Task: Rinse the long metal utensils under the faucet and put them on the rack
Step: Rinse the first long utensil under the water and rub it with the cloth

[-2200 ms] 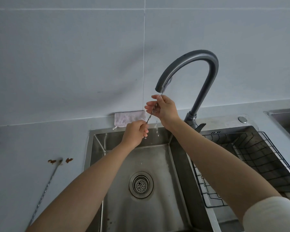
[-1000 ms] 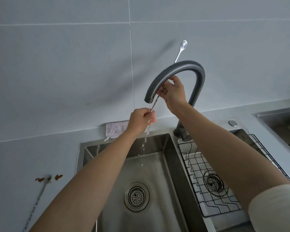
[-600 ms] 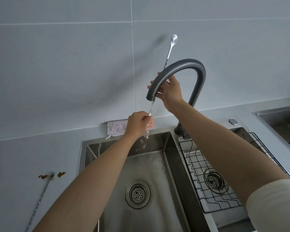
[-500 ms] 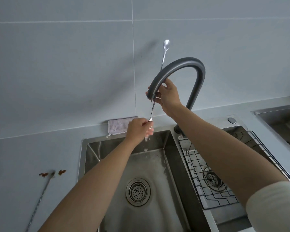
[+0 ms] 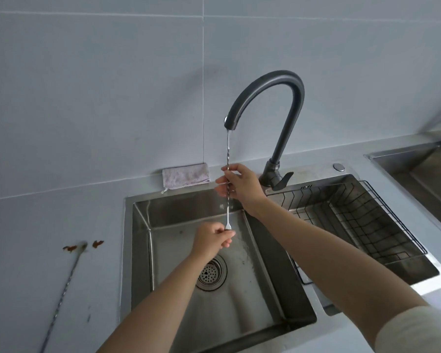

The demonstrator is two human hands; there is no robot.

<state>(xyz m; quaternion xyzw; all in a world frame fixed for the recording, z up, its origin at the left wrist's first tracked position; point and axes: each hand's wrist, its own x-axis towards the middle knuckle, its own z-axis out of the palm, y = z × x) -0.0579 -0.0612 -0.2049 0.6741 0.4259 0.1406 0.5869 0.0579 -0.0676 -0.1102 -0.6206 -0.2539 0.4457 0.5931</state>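
Note:
A long twisted metal utensil (image 5: pixel 227 209) stands upright under the dark curved faucet (image 5: pixel 288 103), its top right at the spout where water runs down. My right hand (image 5: pixel 237 186) pinches its middle. My left hand (image 5: pixel 213 239) grips its lower forked end over the left sink basin (image 5: pixel 178 273). A second long metal utensil (image 5: pixel 61 299) lies on the counter at the left, with brown smears by its tip. The black wire rack (image 5: pixel 382 212) sits in the right basin with nothing seen on it.
A folded lilac cloth (image 5: pixel 185 175) leans on the wall behind the sink. The drain strainer (image 5: pixel 210 272) is under my left hand. Another steel basin (image 5: pixel 418 164) shows at the far right. A round button (image 5: pixel 338 167) sits by the faucet base.
The utensil has come down: its spoon end, earlier above the faucet arch, is now at the spout. Both hands have moved lower, the left down into the basin.

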